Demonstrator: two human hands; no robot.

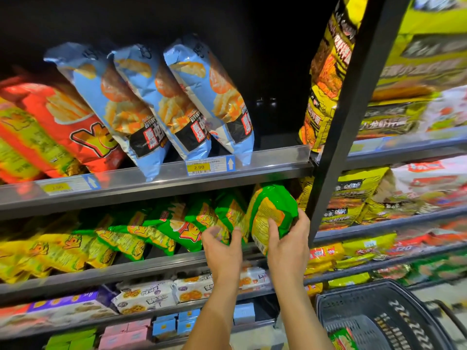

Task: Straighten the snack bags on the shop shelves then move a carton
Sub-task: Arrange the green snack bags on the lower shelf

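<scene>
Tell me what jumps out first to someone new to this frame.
The right hand grips a green snack bag at the right end of the middle shelf, with the left hand open just left of it. Above, three blue snack bags lean leftward on the upper shelf. A dark basket sits bottom right.

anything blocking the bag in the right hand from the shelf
Nothing visible does. The right hand holds the green bag at the shelf's right end, beside the post. The left hand is by the neighbouring bags, left of its path.
</scene>
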